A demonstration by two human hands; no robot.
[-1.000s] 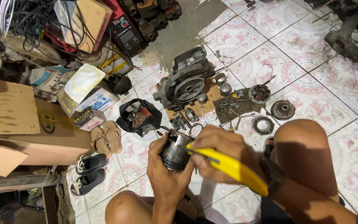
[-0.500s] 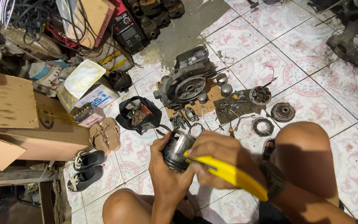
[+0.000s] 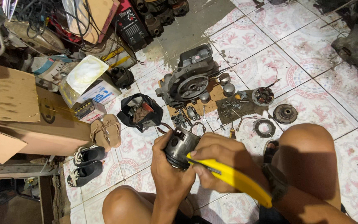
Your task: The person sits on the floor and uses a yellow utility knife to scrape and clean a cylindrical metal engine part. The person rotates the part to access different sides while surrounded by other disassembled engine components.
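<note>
My left hand (image 3: pixel 168 174) grips a dark metal piston (image 3: pixel 180 146), a short cylinder with a grimy skirt, held above the tiled floor between my knees. My right hand (image 3: pixel 218 159) is closed around a yellow utility knife (image 3: pixel 233 178). The knife's front end rests against the lower side of the piston. A dark watch (image 3: pixel 275 182) sits on my right wrist.
On the floor ahead lie a grey engine case (image 3: pixel 189 81) on cardboard, several small bolts and parts, a stator (image 3: pixel 262 96) and clutch discs (image 3: pixel 285 113). A black bag (image 3: pixel 139 113), sandals (image 3: pixel 105 132), shoes (image 3: pixel 85 165) and cardboard boxes (image 3: pixel 25 120) crowd the left.
The piston has turned slightly in my left hand and the knife tip has shifted along its lower edge. The camera view drifted a little.
</note>
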